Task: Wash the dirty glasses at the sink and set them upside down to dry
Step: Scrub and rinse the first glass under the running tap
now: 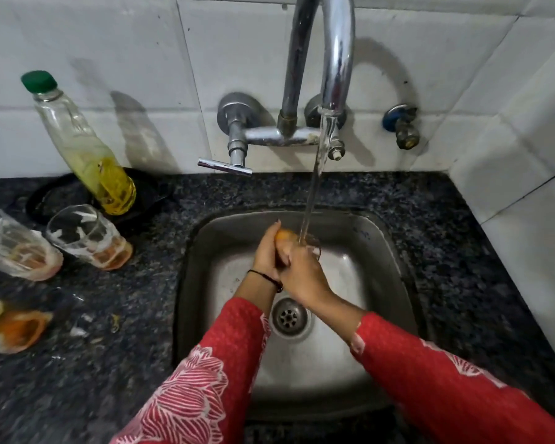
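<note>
Item: glass (312,247), gripped in both our hands over the sink (385,251), base left, mouth right under the stream (314,187). Left hand (266,251) cups its base; right hand (302,274) wraps its wall.

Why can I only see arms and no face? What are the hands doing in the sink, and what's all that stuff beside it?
The camera sits on the person's head and looks down, so you see only their arms in red patterned sleeves. The left hand and right hand together hold a clear drinking glass over the steel sink, under water running from the curved metal tap. On the dark speckled counter to the left wait three more clear glasses with orange dregs, mouths up, not yet washed. Behind them a clear bottle with a green cap holds yellow liquid.
</note>
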